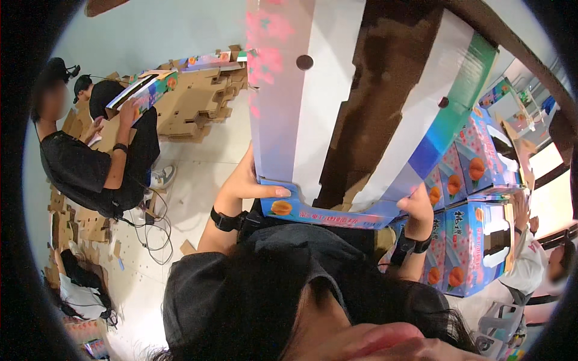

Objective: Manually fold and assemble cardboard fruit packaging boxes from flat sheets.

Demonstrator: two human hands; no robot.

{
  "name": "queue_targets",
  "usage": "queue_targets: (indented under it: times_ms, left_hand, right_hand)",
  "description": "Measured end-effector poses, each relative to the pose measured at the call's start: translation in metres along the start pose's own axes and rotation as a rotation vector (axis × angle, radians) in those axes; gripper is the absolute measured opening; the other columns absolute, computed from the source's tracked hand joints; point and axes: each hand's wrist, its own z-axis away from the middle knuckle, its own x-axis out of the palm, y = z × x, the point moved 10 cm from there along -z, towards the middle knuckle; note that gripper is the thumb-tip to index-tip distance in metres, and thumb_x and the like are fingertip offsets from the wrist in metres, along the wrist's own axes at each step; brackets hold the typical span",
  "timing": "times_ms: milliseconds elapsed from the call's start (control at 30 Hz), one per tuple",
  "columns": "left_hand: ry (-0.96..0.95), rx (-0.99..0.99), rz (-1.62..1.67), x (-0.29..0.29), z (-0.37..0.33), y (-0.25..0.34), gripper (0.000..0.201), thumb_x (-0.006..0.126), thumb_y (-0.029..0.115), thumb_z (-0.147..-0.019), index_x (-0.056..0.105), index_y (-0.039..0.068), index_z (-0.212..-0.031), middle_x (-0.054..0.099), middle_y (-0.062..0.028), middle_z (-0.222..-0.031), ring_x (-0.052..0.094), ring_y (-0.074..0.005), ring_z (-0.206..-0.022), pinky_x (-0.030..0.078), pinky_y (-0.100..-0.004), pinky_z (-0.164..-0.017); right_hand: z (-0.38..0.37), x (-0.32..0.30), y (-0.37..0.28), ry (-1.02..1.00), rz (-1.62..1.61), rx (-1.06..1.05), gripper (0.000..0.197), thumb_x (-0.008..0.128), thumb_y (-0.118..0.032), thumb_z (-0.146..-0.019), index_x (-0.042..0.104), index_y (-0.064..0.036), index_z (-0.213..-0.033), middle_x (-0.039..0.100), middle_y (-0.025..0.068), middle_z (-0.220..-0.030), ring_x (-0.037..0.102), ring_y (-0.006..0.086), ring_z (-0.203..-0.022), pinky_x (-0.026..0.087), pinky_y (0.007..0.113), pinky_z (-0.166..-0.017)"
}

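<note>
Frame centre: we grasp fruit-print carton point(319, 114), left hand point(256, 188) plus right hand point(419, 207); walls up, top gap uncovered; cartons point(462, 240) stacked at right

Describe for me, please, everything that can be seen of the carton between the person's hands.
The carton looks like printed cardboard: pink blossoms along its left side, blue and green along its right, and a blue near edge with orange fruit. Two white, notched panels flank a long gap showing brown; two dark round holes show. The picture's top cuts it off. The left hand grips its near left corner, the right hand its near right.
</note>
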Motion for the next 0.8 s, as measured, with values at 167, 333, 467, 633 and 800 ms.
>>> queue_targets:
  times_ms: [167,333,467,633,800]
  left_hand:
    - [-0.056,0.031,-0.035,0.015,-0.004,0.014,0.113,0.09,0.018,-0.056,0.025,0.002,-0.147,0.044,-0.01,-0.137,0.04,-0.0205,-0.127,0.031,-0.0343,-0.105]
    - [-0.117,0.056,-0.038,0.031,-0.003,0.021,0.118,0.088,0.018,-0.058,0.017,0.003,-0.151,0.031,-0.0123,-0.149,0.03,-0.022,-0.136,0.025,-0.0355,-0.11]
    - [-0.154,0.04,0.015,0.045,0.003,0.026,0.118,0.087,0.017,-0.06,0.014,0.003,-0.151,0.029,-0.0133,-0.15,0.029,-0.0227,-0.137,0.025,-0.036,-0.11]
    - [-0.19,-0.093,0.049,0.046,0.018,0.007,0.114,0.083,0.014,-0.066,0.009,0.003,-0.152,0.031,-0.014,-0.148,0.031,-0.0232,-0.135,0.026,-0.0353,-0.11]
    - [-0.141,-0.266,0.147,0.048,0.042,-0.009,0.109,0.082,0.017,-0.068,0.012,0.002,-0.151,0.035,-0.0154,-0.145,0.034,-0.0244,-0.133,0.028,-0.0358,-0.109]
  right_hand:
    - [-0.016,-0.025,-0.139,0.545,0.058,-0.656,0.101,0.035,-0.078,-0.082,0.02,-0.0048,-0.15,0.035,0.0161,-0.146,0.038,0.028,-0.131,0.03,0.041,-0.109]
    - [0.014,-0.017,-0.263,-0.167,-0.547,-1.221,0.103,0.028,-0.083,-0.079,0.033,-0.0051,-0.146,0.033,0.0292,-0.146,0.033,0.0398,-0.136,0.021,0.055,-0.113]
    - [0.011,-0.015,-0.308,0.274,0.119,-1.087,0.083,0.032,-0.068,-0.087,0.054,-0.0011,-0.131,0.039,0.0284,-0.142,0.035,0.0397,-0.136,0.022,0.052,-0.113]
    - [-0.02,-0.004,-0.269,0.045,0.196,-0.938,0.057,0.035,-0.042,-0.09,0.066,-0.0008,-0.115,0.044,0.0285,-0.139,0.038,0.0346,-0.136,0.027,0.046,-0.111]
    - [-0.062,-0.003,-0.154,0.226,0.152,-0.585,0.049,0.036,-0.039,-0.094,0.064,-0.0022,-0.11,0.047,0.0183,-0.14,0.045,0.0285,-0.129,0.025,0.038,-0.112]
